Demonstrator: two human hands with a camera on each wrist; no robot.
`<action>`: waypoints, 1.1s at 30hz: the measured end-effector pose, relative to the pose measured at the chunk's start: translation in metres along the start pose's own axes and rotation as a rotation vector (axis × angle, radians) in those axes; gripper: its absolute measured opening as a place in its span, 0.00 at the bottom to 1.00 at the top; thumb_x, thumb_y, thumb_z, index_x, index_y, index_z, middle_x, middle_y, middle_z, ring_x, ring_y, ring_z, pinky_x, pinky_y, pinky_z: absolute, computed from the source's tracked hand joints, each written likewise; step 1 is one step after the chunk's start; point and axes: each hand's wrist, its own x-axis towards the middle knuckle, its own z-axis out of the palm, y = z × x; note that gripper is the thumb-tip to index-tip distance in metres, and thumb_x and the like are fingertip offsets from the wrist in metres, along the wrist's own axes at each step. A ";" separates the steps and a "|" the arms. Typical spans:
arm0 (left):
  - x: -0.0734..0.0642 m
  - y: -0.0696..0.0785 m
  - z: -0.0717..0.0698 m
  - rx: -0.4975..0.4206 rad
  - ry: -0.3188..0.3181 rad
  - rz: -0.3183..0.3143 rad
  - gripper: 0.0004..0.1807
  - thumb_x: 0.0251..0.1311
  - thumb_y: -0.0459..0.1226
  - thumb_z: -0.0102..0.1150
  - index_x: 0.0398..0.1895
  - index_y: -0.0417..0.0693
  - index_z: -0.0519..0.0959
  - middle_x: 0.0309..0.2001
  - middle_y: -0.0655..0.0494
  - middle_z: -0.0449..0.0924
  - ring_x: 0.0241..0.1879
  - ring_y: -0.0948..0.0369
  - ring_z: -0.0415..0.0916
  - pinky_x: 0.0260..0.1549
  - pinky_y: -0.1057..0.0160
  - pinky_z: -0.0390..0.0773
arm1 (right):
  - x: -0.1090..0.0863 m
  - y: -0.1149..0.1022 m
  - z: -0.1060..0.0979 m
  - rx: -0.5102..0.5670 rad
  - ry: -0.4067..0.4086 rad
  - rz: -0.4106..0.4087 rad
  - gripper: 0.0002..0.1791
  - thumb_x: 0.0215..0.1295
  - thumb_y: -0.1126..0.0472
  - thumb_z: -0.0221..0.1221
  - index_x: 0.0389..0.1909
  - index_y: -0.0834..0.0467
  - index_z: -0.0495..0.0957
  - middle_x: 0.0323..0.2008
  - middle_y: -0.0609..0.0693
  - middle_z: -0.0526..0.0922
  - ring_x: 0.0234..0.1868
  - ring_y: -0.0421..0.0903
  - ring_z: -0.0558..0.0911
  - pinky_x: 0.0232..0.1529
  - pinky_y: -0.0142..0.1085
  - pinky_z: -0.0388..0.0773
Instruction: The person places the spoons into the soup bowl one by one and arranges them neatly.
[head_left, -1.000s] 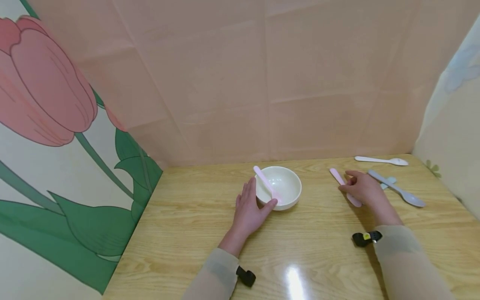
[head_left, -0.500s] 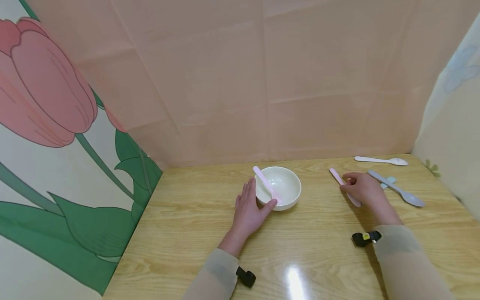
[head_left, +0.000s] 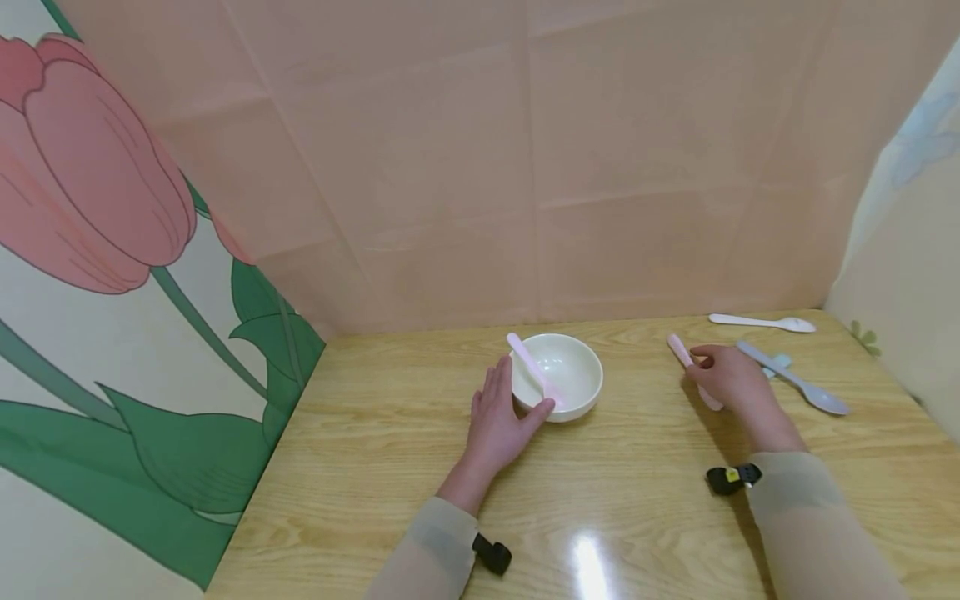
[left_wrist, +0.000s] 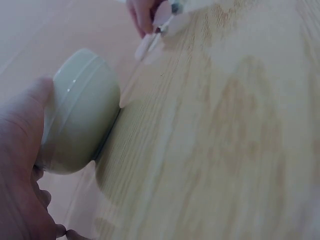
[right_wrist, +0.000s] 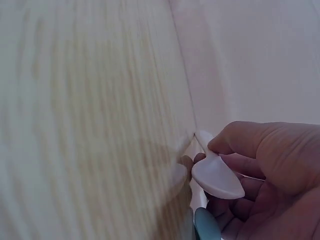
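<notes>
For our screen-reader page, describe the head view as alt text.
A right hand pinches a pink spoon; the left hand grips a white bowl holding another pink spoon. A grey spoon and white spoon lie nearby.

Covered and cropped
The held pink spoon [head_left: 680,350] is partly hidden by the right hand [head_left: 731,379], the pale blue utensil [head_left: 782,360] by the grey spoon [head_left: 804,384]; in its wrist view, the left hand [left_wrist: 20,165] is cut off.

White bowl [head_left: 581,371]; pink spoons [head_left: 679,350]; grey spoon [head_left: 821,397]; wood-grained table [head_left: 375,433]
</notes>
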 end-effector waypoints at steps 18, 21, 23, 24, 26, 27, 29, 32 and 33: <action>0.001 -0.001 0.002 0.004 0.003 -0.001 0.63 0.71 0.76 0.51 0.93 0.49 0.43 0.90 0.46 0.47 0.89 0.46 0.42 0.83 0.34 0.47 | 0.002 -0.004 0.002 0.185 0.029 -0.041 0.33 0.84 0.51 0.61 0.78 0.69 0.70 0.56 0.71 0.86 0.44 0.53 0.84 0.37 0.39 0.80; 0.001 -0.001 0.002 0.003 0.005 0.000 0.62 0.71 0.76 0.52 0.93 0.48 0.44 0.90 0.46 0.47 0.89 0.46 0.42 0.83 0.34 0.47 | 0.001 -0.008 0.001 0.215 0.026 -0.032 0.35 0.84 0.50 0.61 0.80 0.68 0.69 0.56 0.69 0.85 0.46 0.54 0.82 0.38 0.38 0.78; 0.001 -0.001 0.002 0.002 0.006 -0.002 0.62 0.71 0.75 0.52 0.93 0.48 0.44 0.90 0.45 0.48 0.89 0.46 0.42 0.83 0.34 0.47 | 0.001 -0.011 0.000 0.232 0.020 -0.024 0.36 0.84 0.48 0.61 0.81 0.68 0.68 0.57 0.68 0.85 0.47 0.55 0.80 0.38 0.37 0.77; 0.001 -0.001 0.002 0.002 0.006 -0.003 0.62 0.71 0.75 0.52 0.93 0.48 0.44 0.90 0.46 0.48 0.89 0.46 0.42 0.83 0.34 0.47 | 0.001 -0.012 0.000 0.242 0.017 -0.025 0.37 0.85 0.48 0.61 0.81 0.68 0.67 0.57 0.68 0.85 0.47 0.55 0.80 0.38 0.37 0.77; 0.001 -0.001 0.002 0.003 0.005 -0.006 0.62 0.71 0.75 0.52 0.93 0.48 0.44 0.90 0.46 0.47 0.89 0.47 0.42 0.83 0.34 0.47 | 0.000 -0.015 -0.001 0.261 0.016 -0.031 0.37 0.85 0.48 0.61 0.81 0.68 0.67 0.58 0.68 0.85 0.48 0.54 0.80 0.38 0.36 0.77; 0.001 0.000 0.002 0.004 0.006 -0.005 0.62 0.71 0.75 0.52 0.93 0.48 0.44 0.90 0.46 0.47 0.89 0.47 0.42 0.83 0.34 0.47 | 0.000 -0.016 -0.001 0.273 0.016 -0.034 0.37 0.85 0.47 0.61 0.81 0.68 0.66 0.58 0.69 0.85 0.48 0.52 0.81 0.38 0.35 0.78; 0.001 0.000 0.002 0.008 0.005 -0.003 0.62 0.71 0.75 0.52 0.93 0.48 0.43 0.90 0.46 0.47 0.89 0.47 0.41 0.83 0.34 0.47 | -0.001 -0.018 -0.001 0.304 0.016 -0.043 0.38 0.85 0.47 0.61 0.82 0.67 0.66 0.59 0.70 0.84 0.48 0.49 0.82 0.39 0.33 0.80; 0.001 0.001 0.001 0.014 0.009 0.005 0.62 0.71 0.75 0.52 0.93 0.48 0.44 0.90 0.45 0.47 0.88 0.45 0.42 0.83 0.34 0.47 | -0.002 -0.023 -0.003 0.345 0.015 -0.053 0.39 0.84 0.45 0.61 0.82 0.66 0.66 0.61 0.71 0.83 0.47 0.44 0.84 0.42 0.33 0.83; 0.001 0.001 0.001 0.012 0.011 0.008 0.62 0.71 0.75 0.53 0.93 0.47 0.44 0.90 0.45 0.47 0.88 0.45 0.42 0.83 0.34 0.47 | -0.003 -0.025 -0.004 0.363 0.014 -0.055 0.40 0.84 0.44 0.61 0.83 0.66 0.66 0.61 0.71 0.83 0.46 0.42 0.85 0.43 0.34 0.83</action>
